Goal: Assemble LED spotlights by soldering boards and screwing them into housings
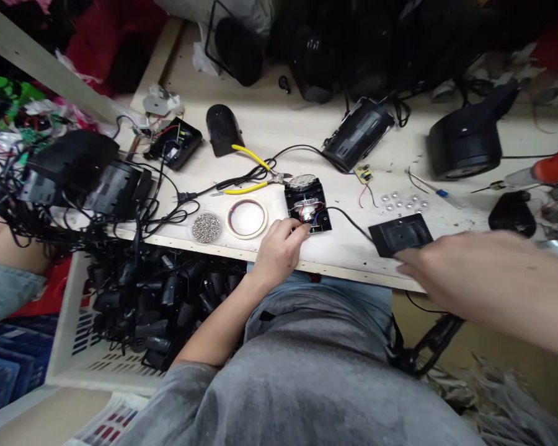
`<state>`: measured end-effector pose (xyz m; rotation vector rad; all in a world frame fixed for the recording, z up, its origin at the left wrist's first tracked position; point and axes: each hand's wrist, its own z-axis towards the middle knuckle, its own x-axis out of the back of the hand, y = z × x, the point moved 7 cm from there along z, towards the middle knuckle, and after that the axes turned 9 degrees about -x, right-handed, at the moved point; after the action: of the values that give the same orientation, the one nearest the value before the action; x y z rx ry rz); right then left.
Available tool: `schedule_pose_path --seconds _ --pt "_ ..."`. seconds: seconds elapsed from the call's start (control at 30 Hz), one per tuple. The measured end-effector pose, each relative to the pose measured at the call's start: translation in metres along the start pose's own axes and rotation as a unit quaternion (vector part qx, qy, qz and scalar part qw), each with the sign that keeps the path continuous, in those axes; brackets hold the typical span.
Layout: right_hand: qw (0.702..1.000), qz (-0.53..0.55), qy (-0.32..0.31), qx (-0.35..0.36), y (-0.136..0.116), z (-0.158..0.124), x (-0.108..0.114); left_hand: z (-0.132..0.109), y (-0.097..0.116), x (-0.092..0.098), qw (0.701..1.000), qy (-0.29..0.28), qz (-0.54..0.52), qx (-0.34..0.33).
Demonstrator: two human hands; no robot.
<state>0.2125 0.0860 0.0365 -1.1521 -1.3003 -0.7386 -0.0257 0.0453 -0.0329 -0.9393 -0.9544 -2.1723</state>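
Note:
My left hand (281, 248) is closed at the lower edge of an open black housing (326, 221), with red and blue wires inside and a round clear part (302, 181) at its top. A black cable runs right from the housing to a flat black cover (402, 234). At the cover's lower edge is my right hand (430, 263), blurred, its fingers mostly hidden from view. Yellow-handled pliers (248, 188) lie just left of the housing. Beside them are a roll of tape (247, 218) and a round dish of small metal screws (206, 228).
Black housings (358, 133) and a lamp-like unit (465, 145) stand farther back. Several clear lenses (404, 202) and an orange power tool (553, 168) lie right. A white crate (67, 328) of black parts is below left; another person's leg (13, 251) shows far left.

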Motion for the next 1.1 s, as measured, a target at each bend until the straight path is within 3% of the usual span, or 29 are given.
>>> schedule_pose_path --seconds 0.07,0.1,0.13,0.2,0.37,0.57,0.73,0.97,1.1 --pt "0.981 -0.004 -0.186 0.049 -0.018 0.002 -0.040 0.001 0.002 -0.001 1.000 -0.005 0.010 -0.005" --pt "0.968 0.005 -0.245 0.054 -0.024 0.001 -0.054 0.002 0.003 -0.001 1.000 -0.008 0.019 -0.008" --pt "0.964 0.022 -0.261 0.041 -0.028 0.003 -0.061 0.003 0.005 -0.001 0.999 -0.011 0.029 -0.013" --pt "0.972 0.071 -0.225 0.005 -0.033 0.007 -0.067 0.004 0.007 -0.001 0.998 -0.014 0.047 -0.024" --pt "0.982 0.165 -0.041 -0.084 -0.037 0.007 -0.064 0.006 0.008 0.000 0.998 -0.010 0.058 -0.030" --pt "0.982 0.125 0.067 -0.128 -0.048 0.040 -0.056 0.007 0.008 -0.001 0.998 0.001 0.062 -0.022" --pt "0.989 0.075 0.091 -0.089 -0.057 0.064 -0.048 0.007 0.008 -0.003 0.998 -0.012 0.067 -0.010" --pt "1.000 -0.014 0.022 -0.010 -0.075 0.054 -0.050 0.008 0.008 -0.004 0.998 -0.014 0.060 -0.010" --pt "0.998 0.029 0.057 -0.013 -0.075 0.049 -0.047 0.007 0.010 -0.006 0.998 -0.019 0.054 -0.001"
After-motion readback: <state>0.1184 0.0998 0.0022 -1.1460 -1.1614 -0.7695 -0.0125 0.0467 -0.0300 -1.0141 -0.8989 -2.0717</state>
